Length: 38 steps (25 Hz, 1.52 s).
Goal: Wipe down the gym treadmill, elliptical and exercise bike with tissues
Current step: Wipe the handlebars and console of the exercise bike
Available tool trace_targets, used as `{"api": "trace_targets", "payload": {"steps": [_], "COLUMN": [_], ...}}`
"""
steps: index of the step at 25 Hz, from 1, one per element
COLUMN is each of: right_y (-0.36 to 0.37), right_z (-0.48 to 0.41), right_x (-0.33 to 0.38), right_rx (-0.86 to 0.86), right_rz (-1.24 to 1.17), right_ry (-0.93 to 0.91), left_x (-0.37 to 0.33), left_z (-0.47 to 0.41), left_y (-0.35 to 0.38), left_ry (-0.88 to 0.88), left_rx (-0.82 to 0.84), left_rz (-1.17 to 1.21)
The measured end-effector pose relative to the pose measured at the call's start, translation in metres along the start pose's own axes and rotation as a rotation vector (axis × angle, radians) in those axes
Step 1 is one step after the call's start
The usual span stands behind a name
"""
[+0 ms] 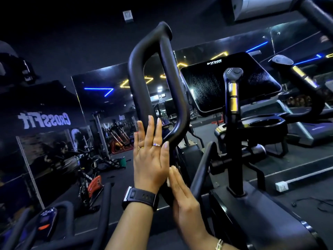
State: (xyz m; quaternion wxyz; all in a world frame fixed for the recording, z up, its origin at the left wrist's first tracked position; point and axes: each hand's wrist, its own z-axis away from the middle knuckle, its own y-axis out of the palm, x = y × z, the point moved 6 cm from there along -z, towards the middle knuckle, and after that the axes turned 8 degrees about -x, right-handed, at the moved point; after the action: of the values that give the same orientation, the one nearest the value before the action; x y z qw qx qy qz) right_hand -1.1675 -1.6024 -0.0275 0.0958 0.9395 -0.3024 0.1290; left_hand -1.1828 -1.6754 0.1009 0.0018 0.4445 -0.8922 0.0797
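Up on the black looped elliptical handlebar (155, 73), left hand (149, 159) lies flat, fingers straight; right hand (183, 199), flat too, presses a small white tissue (168, 182) against the stem. Looks mid-job to me; can't tell if the grey treadmill (304, 130) or orange-black exercise bike (93, 184) got wiped.

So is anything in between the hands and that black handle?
Nothing blocks them. The left hand and right hand both rest with straight fingers at the handle. Only a white bit of tissue peeks out between them, and that is the wiping thing itself.
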Motion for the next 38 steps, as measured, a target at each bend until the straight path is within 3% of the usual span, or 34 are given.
{"api": "trace_targets", "payload": {"steps": [5,9,14,19,21,25,30,34,38], "right_y": [-0.020,-0.001,-0.016,0.003,0.007,-0.017,-0.023,-0.014,-0.020], "right_z": [0.043,0.025,0.063,0.066,0.051,0.061,0.037,0.041,0.051], "right_x": [-0.019,0.002,-0.016,-0.006,-0.003,-0.033,-0.090,-0.074,-0.042], "right_rx": [0.036,0.070,0.083,0.045,0.066,0.200,0.431,0.240,0.093], "right_rz": [0.118,-0.044,0.076,0.058,0.009,0.102,0.311,0.365,0.224], "right_ry": [0.169,0.332,0.138,0.282,0.240,0.059,-0.008,0.158,0.338], "left_x": [-0.002,-0.007,-0.021,-0.018,-0.017,-0.018,-0.026,-0.024,-0.022], "left_z": [0.006,0.013,0.048,0.058,0.057,0.063,0.087,0.090,0.110], "left_y": [-0.001,0.001,0.008,0.011,0.012,0.015,0.020,0.020,0.015], "left_ry": [0.022,0.037,0.083,0.058,0.044,0.033,-0.062,-0.087,0.002], "left_rx": [-0.033,-0.048,-0.037,-0.031,-0.025,-0.037,-0.076,-0.028,0.050], "left_rz": [-0.083,-0.143,-0.136,-0.057,-0.048,-0.083,-0.107,-0.098,-0.078]}}
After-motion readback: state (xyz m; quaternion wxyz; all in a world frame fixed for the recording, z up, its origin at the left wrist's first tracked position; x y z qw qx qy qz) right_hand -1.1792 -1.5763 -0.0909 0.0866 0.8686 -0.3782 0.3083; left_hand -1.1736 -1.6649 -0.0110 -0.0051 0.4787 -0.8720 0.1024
